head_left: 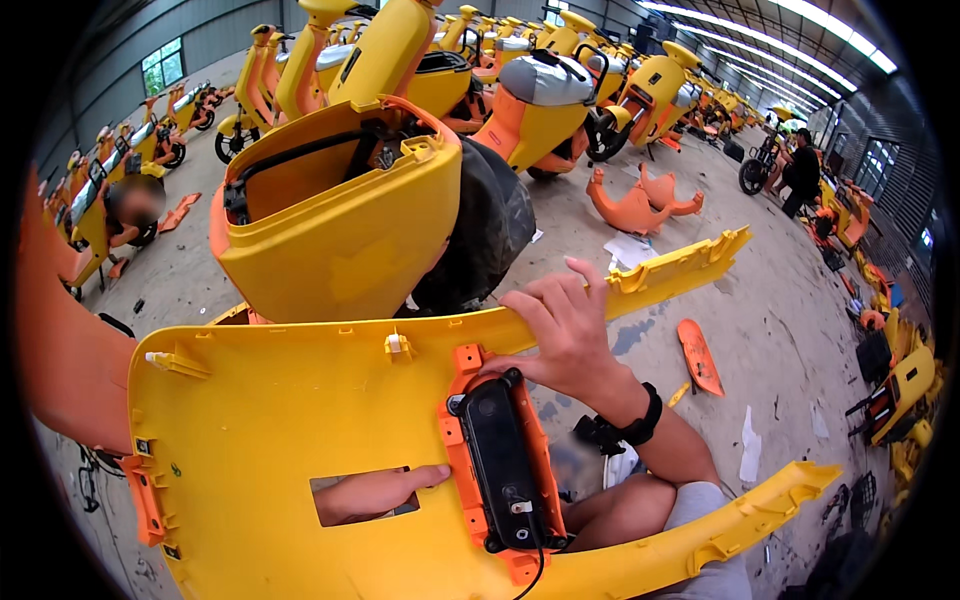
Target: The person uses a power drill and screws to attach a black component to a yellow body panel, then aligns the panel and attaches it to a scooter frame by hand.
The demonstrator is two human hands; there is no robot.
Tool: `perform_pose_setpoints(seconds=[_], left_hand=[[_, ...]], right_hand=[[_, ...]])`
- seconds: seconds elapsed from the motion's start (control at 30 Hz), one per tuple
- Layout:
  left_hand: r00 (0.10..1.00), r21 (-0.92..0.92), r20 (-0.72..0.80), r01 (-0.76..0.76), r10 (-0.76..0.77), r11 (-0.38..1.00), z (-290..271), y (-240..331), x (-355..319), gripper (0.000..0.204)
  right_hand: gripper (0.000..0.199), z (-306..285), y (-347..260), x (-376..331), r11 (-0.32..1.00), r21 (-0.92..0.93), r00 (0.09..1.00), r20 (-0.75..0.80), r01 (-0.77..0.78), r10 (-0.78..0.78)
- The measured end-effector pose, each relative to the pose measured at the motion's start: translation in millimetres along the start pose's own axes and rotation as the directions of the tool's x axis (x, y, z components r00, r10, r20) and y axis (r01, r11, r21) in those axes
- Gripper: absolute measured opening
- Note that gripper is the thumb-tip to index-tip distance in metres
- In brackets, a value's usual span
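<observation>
Yellow panel [270, 400], inner face up, spans both hands. Left hand [360, 497] shows through the rectangular cut-out; its thumb lies along the inner face, tip at or just beside the orange bracket [467, 480]. Its other fingers are hidden behind the panel, so clamping force cannot be told. Right hand [568, 345]: fingers loosely curled above the panel's upper edge, thumb against the bracket's top end; firm grasp or mere steadying, cannot tell.

Black unit [500, 455] sits in the bracket, right of the left thumb and below the right thumb. Cable [543, 565] leaves its lower end, farthest from the right fingers.

Risks (judgement):
- Panel looks broad and thin. If the left fingers slacken, it could tip or twist, since the right fingers seem to give little support.
- Bracket could shift or crack at its mounts if the right thumb pushes hard on one end only.
- Cable could snag or strain its connector [521, 507] if the panel is turned; neither hand guards it.
- Cut-out rim could scrape the left thumb should the panel slip.
- Wristband [650, 415], below the right fingers, might catch an edge.
</observation>
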State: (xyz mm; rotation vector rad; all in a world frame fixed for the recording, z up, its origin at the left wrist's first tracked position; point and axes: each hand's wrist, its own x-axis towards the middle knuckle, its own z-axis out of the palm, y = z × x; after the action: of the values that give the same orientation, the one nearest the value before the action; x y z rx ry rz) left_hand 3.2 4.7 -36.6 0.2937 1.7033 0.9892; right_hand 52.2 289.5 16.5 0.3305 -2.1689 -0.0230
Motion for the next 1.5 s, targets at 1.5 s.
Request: perform_pose_setpoints(seconds=[1.5], left_hand=[[0.9, -0.615, -0.203, -0.424, 0.386, 0.665, 2.3, -2.5, 1.4, 0.032]], right_hand=[[0.056, -20.1, -29.3, -37.7, 0.728, 0.653, 0.962, -0.003, 0.209, -0.273]])
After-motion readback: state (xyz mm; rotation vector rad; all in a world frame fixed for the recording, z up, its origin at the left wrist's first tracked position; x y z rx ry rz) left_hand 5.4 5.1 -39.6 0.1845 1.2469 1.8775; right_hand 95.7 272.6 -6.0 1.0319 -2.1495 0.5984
